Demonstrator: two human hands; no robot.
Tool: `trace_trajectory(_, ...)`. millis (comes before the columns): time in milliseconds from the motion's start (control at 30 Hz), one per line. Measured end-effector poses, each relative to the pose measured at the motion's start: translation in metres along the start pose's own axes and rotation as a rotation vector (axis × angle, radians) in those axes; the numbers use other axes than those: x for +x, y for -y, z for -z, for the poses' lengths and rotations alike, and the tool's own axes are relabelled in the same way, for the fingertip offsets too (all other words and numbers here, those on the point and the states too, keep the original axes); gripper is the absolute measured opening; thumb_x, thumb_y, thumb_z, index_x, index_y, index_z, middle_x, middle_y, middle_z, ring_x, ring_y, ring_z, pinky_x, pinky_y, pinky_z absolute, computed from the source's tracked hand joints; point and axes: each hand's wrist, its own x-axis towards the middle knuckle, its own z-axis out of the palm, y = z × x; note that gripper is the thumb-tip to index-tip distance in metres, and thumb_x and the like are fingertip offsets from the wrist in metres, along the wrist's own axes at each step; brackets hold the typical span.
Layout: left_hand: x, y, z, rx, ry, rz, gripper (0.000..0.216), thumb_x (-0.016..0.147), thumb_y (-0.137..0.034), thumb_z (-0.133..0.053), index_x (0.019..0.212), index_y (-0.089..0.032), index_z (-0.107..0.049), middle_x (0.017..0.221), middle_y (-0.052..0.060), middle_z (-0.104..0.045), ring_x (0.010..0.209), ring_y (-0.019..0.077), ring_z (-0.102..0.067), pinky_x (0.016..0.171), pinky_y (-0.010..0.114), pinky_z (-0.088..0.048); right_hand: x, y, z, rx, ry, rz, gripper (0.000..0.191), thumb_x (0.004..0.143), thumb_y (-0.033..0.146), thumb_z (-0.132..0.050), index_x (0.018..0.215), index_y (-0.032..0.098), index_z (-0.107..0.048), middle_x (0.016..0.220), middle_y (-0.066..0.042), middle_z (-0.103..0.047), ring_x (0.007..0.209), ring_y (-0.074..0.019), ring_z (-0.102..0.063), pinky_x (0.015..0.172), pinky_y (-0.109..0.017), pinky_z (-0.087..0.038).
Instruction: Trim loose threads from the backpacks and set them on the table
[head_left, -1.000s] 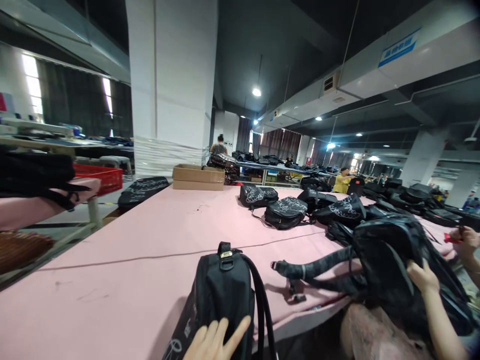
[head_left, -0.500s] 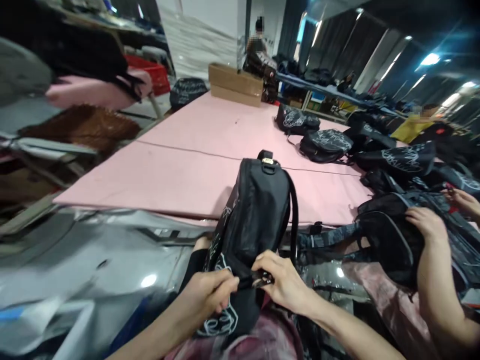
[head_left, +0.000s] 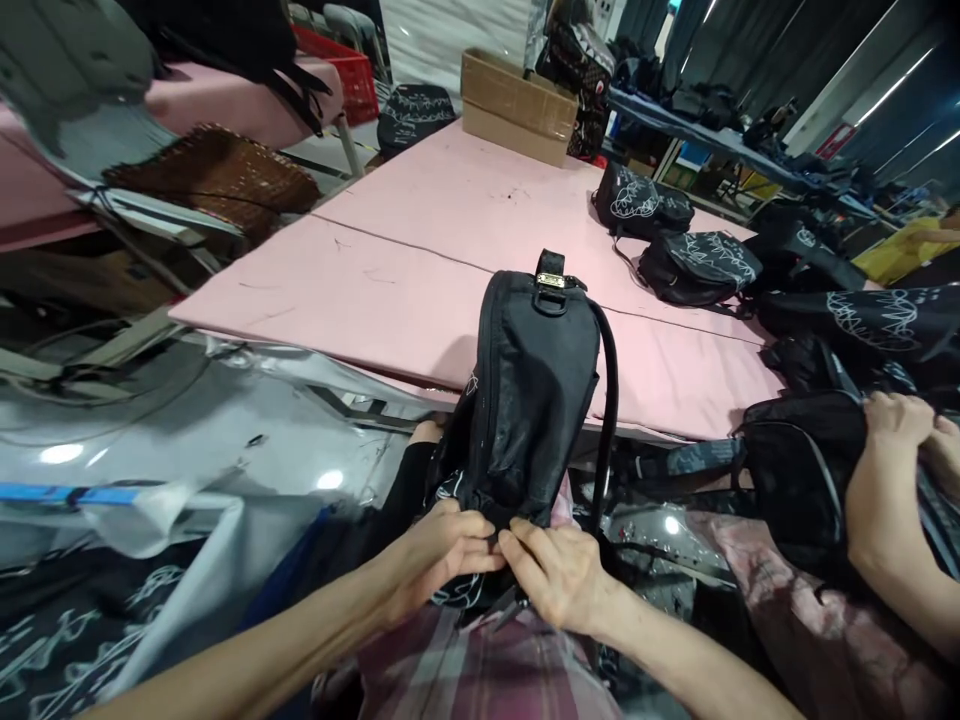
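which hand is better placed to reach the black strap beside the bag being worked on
Probably the right hand: it sits nearer the black strap, on the same side of the bag. The left hand would likely have to cross over. Both grip the bag's near end.

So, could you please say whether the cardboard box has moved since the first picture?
No, the cardboard box still sits at the pink table's far end.

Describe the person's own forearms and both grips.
The left forearm and right forearm are bare, with no sleeve in view. The left grip and right grip are ungloved, with no jewellery visible. The plaid garment below is pinkish-purple with pale stripes.
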Motion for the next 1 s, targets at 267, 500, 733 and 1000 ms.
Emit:
trace_trajectory(267,0.002,0.015,0.014,0.055,-0.066,-0.087,0.046,0.058,-0.018,-0.069,0.061,-0.022,-0.024,0.05,-0.007,-0.053,0.063,0.0156,-0.064,0.081,0.041,-0.052,-0.005,-0.002,-0.007,0.026,-0.019,0.024,0.03,0.092,0.016,-0.032,0.103,0.008,-0.059,0.096,-0.01,-0.067,0.061,-0.0121,-0.057,0.049,-0.025,-0.039)
trace_trajectory(500,0.004,0.011,0.013,0.19,-0.049,-0.093,0.034,0.062,-0.033,-0.068,0.065,-0.019,-0.038,0.063,0.001,-0.062,0.071,0.0201,-0.066,0.077,0.036,-0.052,0.0,-0.009,-0.009,0.108,-0.019,-0.037,0.027,0.093,0.016,-0.033,0.104,0.011,-0.057,0.093,-0.008,-0.067,0.067,-0.0123,-0.059,0.052,-0.025,-0.038)
trace_trajectory(733,-0.005,-0.065,0.025,0.958,-0.04,-0.541,0.043,0.074,-0.052,-0.046,0.075,-0.014,-0.066,0.064,0.006,-0.067,0.057,0.0187,-0.062,0.051,0.026,-0.048,0.023,-0.019,-0.017,0.024,-0.08,-0.483,0.03,0.069,0.003,-0.043,0.092,0.019,-0.053,0.07,-0.001,-0.059,0.054,-0.0147,-0.055,0.049,-0.026,-0.035)
trace_trajectory(1000,0.02,-0.155,-0.06,1.006,-0.324,-1.169,0.06,0.072,-0.051,-0.054,0.12,-0.015,-0.051,0.116,0.011,-0.061,0.103,0.0246,-0.059,0.088,0.036,-0.047,0.039,-0.011,-0.038,-0.356,0.025,-0.513,0.033,0.049,0.003,-0.053,0.076,0.021,-0.052,0.068,-0.001,-0.058,0.044,-0.0162,-0.053,0.041,-0.027,-0.036)
